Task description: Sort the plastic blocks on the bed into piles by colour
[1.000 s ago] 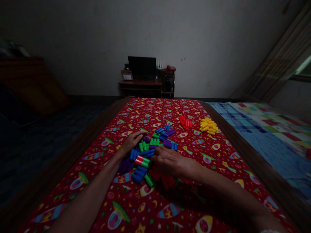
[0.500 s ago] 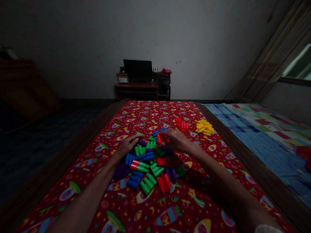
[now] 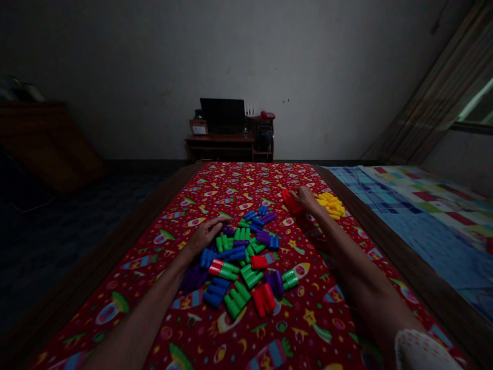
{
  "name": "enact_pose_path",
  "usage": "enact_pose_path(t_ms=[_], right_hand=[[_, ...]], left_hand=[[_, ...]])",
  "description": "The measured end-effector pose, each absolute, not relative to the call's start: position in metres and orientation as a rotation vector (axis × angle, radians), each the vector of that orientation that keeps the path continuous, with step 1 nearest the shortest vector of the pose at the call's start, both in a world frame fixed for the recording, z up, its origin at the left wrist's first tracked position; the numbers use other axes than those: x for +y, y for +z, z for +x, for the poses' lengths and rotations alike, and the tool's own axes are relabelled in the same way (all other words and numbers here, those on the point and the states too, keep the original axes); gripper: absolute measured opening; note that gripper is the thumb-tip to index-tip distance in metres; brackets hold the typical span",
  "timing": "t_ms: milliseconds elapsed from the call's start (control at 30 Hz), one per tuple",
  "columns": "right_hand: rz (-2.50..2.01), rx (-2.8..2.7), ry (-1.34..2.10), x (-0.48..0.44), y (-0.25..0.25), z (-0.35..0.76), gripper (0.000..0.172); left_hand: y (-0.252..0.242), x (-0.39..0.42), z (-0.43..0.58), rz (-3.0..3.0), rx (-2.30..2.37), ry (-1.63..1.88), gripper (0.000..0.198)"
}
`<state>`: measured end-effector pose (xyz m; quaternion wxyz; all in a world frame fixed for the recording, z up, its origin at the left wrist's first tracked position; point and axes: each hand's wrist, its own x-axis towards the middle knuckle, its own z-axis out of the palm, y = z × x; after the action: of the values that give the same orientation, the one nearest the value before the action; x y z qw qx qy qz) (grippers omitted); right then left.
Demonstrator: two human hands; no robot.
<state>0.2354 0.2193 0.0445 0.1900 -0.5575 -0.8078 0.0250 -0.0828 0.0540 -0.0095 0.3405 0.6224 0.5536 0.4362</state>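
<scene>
My right hand (image 3: 306, 199) is at the small group of red building blocks (image 3: 290, 203), its fingers closed around a red block that they partly hide. My left hand (image 3: 206, 234) rests at the left edge of a mixed pile, fingers stretched out and holding nothing, close to a purple block (image 3: 228, 231). In this pile lie several green blocks (image 3: 237, 299), blue blocks (image 3: 216, 292), purple blocks (image 3: 275, 283) and a few red blocks (image 3: 264, 299). One red and white piece (image 3: 215, 267) touches a green block.
Yellow blocks (image 3: 332, 205) form a separate heap just right of my right hand. A red patterned cloth (image 3: 265, 177) covers the table. Beyond stands a desk (image 3: 219, 139) with a monitor (image 3: 222, 114). On the right is a bed with a blue sheet (image 3: 389, 221).
My right hand has carried a red block from above the mixed pile, away and to the right, to the red group. My left hand has stayed nearly in place.
</scene>
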Motion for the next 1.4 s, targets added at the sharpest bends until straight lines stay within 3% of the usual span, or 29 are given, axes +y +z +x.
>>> enact_pose_path(t_ms=[133, 267, 333, 500, 633, 867, 1200, 1400], right_hand=[[-1.183, -2.320, 0.088, 0.177, 0.061, 0.221, 0.029], [-0.730, -2.781, 0.421, 0.107, 0.068, 0.200, 0.022], [-0.622, -2.952, 0.416, 0.076, 0.063, 0.191, 0.014], [-0.549, -3.092, 0.327, 0.048, 0.053, 0.183, 0.014], [-0.679, -2.889, 0.445, 0.084, 0.065, 0.193, 0.018], [-1.176, -2.355, 0.095, 0.172, 0.037, 0.244, 0.025], [-1.355, -2.285, -0.194, 0.183, 0.016, 0.241, 0.026], [-1.386, -2.113, -0.160, 0.189, 0.015, 0.243, 0.026]], left_hand=[[-0.010, 0.056, -0.085, 1.649, 1.453, 1.116, 0.056], [-0.008, 0.057, -0.084, 1.650, 1.456, 1.111, 0.059], [-0.005, 0.056, -0.082, 1.629, 1.468, 1.115, 0.061], [-0.002, 0.053, -0.078, 1.620, 1.464, 1.125, 0.063], [-0.003, 0.054, -0.079, 1.641, 1.472, 1.113, 0.060], [-0.007, 0.055, -0.082, 1.647, 1.475, 1.129, 0.057], [-0.008, 0.057, -0.084, 1.676, 1.455, 1.136, 0.051], [-0.004, 0.053, -0.081, 1.659, 1.457, 1.133, 0.053]])
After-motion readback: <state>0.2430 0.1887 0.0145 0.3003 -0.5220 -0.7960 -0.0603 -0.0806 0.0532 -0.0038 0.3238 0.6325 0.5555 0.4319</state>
